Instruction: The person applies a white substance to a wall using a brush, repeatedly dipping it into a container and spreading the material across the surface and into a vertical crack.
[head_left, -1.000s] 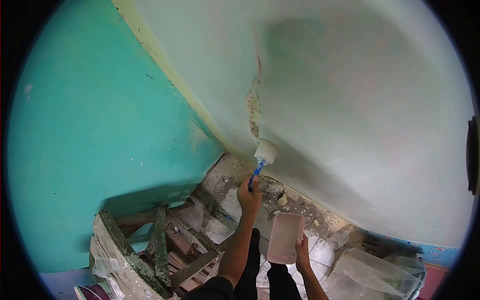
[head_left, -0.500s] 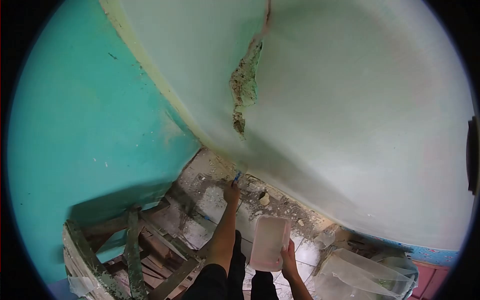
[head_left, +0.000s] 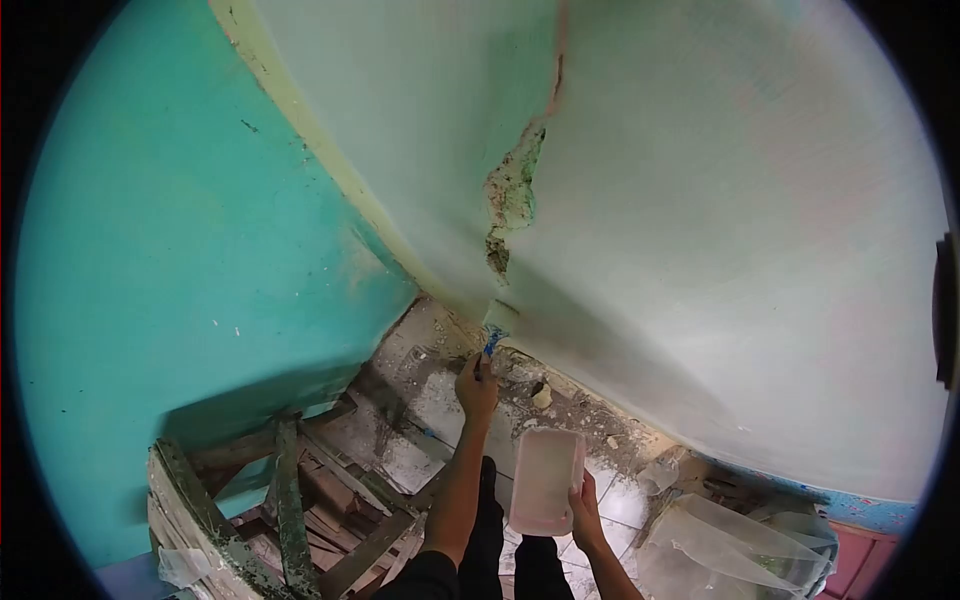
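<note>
My left hand [head_left: 477,388] reaches forward, closed around the handle of a paintbrush [head_left: 494,338] with blue on it. The pale head of the brush is at the foot of the whitish-green wall [head_left: 650,250], below a hole of broken plaster [head_left: 512,195]. Closer to my body, my right hand [head_left: 585,510] grips the right side of a pinkish, see-through plastic tub [head_left: 548,480]. Pale, milky contents show inside the tub.
To my left stands a worn wooden frame [head_left: 290,510] with peeling paint, beside the turquoise wall [head_left: 200,270]. Rubble [head_left: 541,395] and dust lie on the tiled floor [head_left: 430,405] along the wall. Clear plastic sheeting [head_left: 730,550] covers things at the lower right.
My left hand has moved the brush a little up against the base of the wall, so more of its head shows. My right hand still holds the tub. The view has shifted slightly.
</note>
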